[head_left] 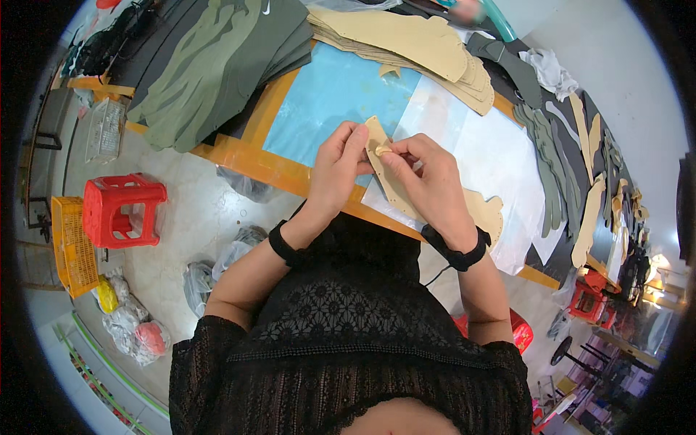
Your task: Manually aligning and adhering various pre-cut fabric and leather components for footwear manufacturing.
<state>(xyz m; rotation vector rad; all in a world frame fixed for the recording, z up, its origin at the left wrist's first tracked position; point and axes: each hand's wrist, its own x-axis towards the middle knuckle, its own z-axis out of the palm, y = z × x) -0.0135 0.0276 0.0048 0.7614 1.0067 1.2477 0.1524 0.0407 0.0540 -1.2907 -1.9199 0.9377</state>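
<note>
We're looking down at a bench (250,172) edged w/ orange tape, a blue sheet (333,101) laid on it & a white sheet (500,156) to the right. The tan piece (389,187) sits at the near edge, slanting from btwn the hands down to the R, its wide end past the right wrist. Left hand (339,163) pinches its upper end; right hand (435,177) pinches a small tan bit (382,150) against it (loose or attached, we can't tell).

At the far side we see a fanned stack of tan pieces (395,32), w/ dark green pieces (206,69) heaped to its L. Far R: a crumpled white cloth (549,72) & long green strips (547,170), nr a pale wall (609,72).

Down L, on the pale floor (192,206), we've a red stool (123,210) just beside a yellow basket (72,246), a whitish crate (106,130) above them & plastic bags (134,326) below. Another red stool (586,301) stands in the R bkgd.
</note>
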